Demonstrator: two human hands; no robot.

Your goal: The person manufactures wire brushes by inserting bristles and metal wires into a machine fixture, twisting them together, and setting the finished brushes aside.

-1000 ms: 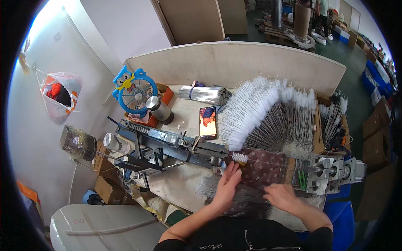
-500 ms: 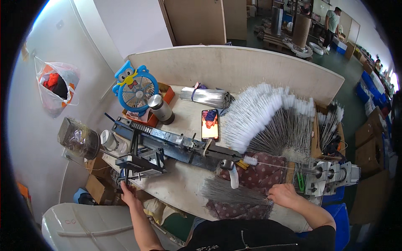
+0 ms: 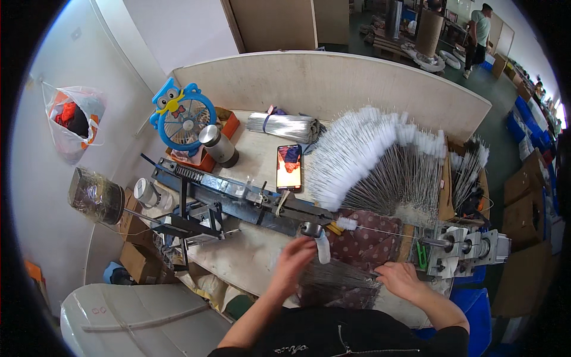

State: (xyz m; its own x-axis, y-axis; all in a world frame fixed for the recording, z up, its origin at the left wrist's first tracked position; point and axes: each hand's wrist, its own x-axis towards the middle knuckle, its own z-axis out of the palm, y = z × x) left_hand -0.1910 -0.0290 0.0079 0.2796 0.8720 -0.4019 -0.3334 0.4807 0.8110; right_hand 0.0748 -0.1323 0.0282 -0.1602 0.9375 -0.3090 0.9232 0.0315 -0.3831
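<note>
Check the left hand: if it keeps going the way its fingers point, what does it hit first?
Probably the small white brush piece hanging just past the left hand, with the dark metal machine rail right behind it. Motion blur and unclear depth make this uncertain; the fingers may already touch it.

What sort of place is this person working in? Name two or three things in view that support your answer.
Probably a small brush-making workshop. A fan of finished white-tipped wire brushes lies on the bench, a long metal machine crosses it, and a bundle of bare wires lies behind. The left hand reaches toward the machine.
</note>
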